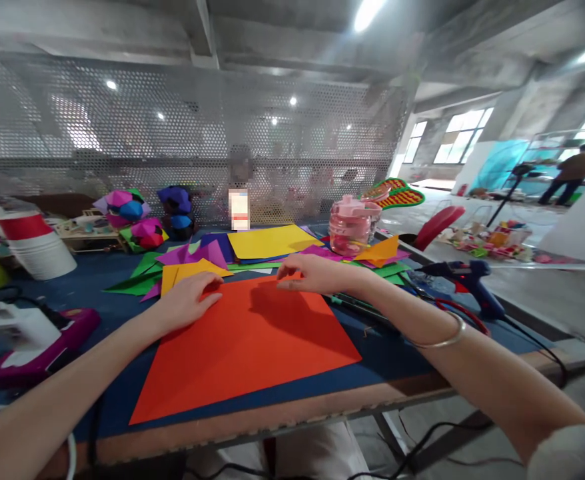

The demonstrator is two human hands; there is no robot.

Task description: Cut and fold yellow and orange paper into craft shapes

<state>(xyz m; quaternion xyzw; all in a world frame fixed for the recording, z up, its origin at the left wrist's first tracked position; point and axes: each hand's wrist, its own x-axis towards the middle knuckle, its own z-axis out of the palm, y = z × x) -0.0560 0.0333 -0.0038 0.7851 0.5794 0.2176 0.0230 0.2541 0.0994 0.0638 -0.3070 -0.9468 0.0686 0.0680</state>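
Note:
A large orange-red sheet of paper (pixel 257 340) lies flat in front of me on the blue tabletop. My left hand (pixel 190 300) rests on its far left part, thumb and fingers apart, holding nothing. Above the far edge of the sheet is my right hand (pixel 307 273), fingers bent downward with a gap to the thumb; a shadow falls on the paper below it. Whether its fingertips touch the paper I cannot tell. Just beyond the hands lie a yellow sheet (pixel 272 241) and folded purple paper (pixel 200 255), with orange-yellow paper (pixel 172 275) beside my left hand.
At right lies a blue glue gun (pixel 477 283) with its cable, near a pink bottle (pixel 350 227). Stacked paper cups (pixel 37 247) and a purple power strip (pixel 67 340) stand at left. Paper balls (pixel 125 203) sit at the back before a perforated metal screen (pixel 172 133). A person (pixel 572 172) stands far right.

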